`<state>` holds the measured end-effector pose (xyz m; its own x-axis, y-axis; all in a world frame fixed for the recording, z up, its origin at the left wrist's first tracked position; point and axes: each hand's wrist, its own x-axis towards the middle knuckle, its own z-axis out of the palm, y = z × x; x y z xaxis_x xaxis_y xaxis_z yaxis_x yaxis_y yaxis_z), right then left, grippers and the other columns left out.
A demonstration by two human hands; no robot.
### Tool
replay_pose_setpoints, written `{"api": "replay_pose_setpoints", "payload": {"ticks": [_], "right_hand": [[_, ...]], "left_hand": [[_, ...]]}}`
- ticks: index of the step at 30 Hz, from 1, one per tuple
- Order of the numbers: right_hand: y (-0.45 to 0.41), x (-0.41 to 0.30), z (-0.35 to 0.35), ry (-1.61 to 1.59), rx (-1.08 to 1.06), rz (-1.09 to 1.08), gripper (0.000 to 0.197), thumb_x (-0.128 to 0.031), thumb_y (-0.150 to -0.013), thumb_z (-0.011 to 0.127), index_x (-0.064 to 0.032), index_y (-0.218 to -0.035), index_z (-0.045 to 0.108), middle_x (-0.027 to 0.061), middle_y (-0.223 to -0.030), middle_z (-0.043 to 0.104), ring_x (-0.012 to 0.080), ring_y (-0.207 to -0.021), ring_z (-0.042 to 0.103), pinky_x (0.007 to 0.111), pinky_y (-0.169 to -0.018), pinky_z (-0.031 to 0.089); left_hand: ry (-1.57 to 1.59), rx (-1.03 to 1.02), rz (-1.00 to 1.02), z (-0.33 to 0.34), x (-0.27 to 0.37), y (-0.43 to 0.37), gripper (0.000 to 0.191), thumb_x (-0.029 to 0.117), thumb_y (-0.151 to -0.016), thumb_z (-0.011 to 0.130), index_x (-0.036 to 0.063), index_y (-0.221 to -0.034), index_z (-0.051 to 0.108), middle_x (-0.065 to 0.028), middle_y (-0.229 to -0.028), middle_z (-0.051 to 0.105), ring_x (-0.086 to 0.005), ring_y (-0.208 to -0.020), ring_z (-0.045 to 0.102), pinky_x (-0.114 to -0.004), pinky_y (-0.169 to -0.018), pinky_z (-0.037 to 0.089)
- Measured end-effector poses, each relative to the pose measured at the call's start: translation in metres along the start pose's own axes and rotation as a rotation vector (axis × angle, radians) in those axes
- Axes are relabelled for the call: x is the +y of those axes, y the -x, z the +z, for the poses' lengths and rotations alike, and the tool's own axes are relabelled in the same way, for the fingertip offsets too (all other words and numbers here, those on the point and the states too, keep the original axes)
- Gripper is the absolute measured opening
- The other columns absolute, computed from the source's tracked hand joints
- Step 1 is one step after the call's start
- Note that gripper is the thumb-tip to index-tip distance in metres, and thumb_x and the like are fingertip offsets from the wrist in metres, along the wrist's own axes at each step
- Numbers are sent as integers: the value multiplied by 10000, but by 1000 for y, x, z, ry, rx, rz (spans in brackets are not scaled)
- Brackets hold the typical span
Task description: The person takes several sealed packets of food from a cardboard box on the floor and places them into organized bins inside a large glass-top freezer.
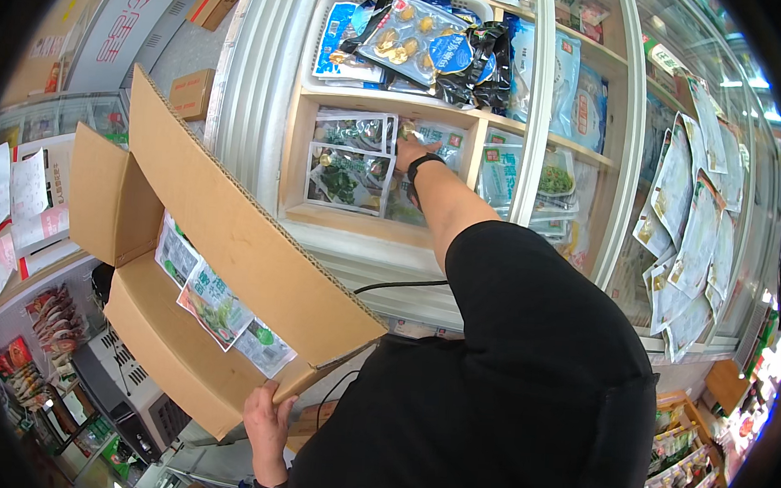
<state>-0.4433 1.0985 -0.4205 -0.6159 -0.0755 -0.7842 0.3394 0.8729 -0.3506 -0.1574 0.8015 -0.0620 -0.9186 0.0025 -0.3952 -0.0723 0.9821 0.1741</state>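
My left hand (267, 418) grips the near lower corner of an open cardboard box (234, 189), which tilts against the freezer. Inside the box lie several flat printed food packs (216, 301). My right hand (416, 154), with a black band on its wrist, reaches into a wood-framed freezer compartment (365, 223). Its visible fingers are spread over clear packs (446, 137); part of the hand is hidden. Just left of it, packs of leafy greens (349, 179) lie in an overlapping stack.
A white basket (312, 61) of sealed seafood packs fills the compartment above. Sliding glass doors in white frames (539, 119) cross the freezer, with loose packs (689, 233) lying on the glass at right. A black cable (398, 284) runs along the freezer front.
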Motion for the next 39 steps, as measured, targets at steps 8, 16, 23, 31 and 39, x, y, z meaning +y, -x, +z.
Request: {"api": "replay_pose_setpoints", "payload": {"ticks": [8, 16, 23, 31, 39], "right_hand": [[-17, 38, 28, -229, 148, 472, 644, -214, -859, 459, -238, -1408, 124, 282, -1412, 63, 494, -1234, 259, 551, -971, 293], [-13, 41, 20, -238, 27, 342, 765, -178, -811, 474, -316, -1406, 13, 306, -1411, -45, 545, -1253, 131, 573, -1006, 214], [-97, 53, 58, -286, 9, 181, 786, -200, -785, 533, -233, -1414, 63, 298, -1414, 32, 524, -1261, 151, 601, -1004, 199], [-13, 27, 4, 100, -89, -152, 416, -338, -796, 526, -86, -1121, 588, 141, -1219, 520, 289, -1147, 476, 435, -954, 362], [63, 12, -91, -499, -99, -207, 262, -251, -801, 528, -48, -961, 575, 49, -848, 627, 156, -711, 599, 322, -579, 490]], "left_hand": [[0, -27, -7, -1, 2, -3, 370, 144, -633, 731, 35, -940, 554, -136, -763, 537, -327, -744, 526, -393, -664, 419], [-45, -49, 5, -5, 1, -7, 371, 138, -630, 729, 36, -940, 551, -135, -784, 542, -330, -767, 523, -394, -680, 420], [-48, -48, 36, -10, 1, -10, 374, 141, -625, 728, 42, -939, 552, -132, -785, 545, -328, -757, 524, -395, -673, 418], [-46, 6, 49, -5, 3, -5, 343, 160, -658, 715, 41, -935, 551, -130, -801, 553, -320, -750, 524, -389, -663, 419], [-12, 179, 219, 2, -7, -4, 301, 202, -689, 701, 51, -902, 551, -122, -794, 555, -325, -738, 531, -387, -647, 431]]}}
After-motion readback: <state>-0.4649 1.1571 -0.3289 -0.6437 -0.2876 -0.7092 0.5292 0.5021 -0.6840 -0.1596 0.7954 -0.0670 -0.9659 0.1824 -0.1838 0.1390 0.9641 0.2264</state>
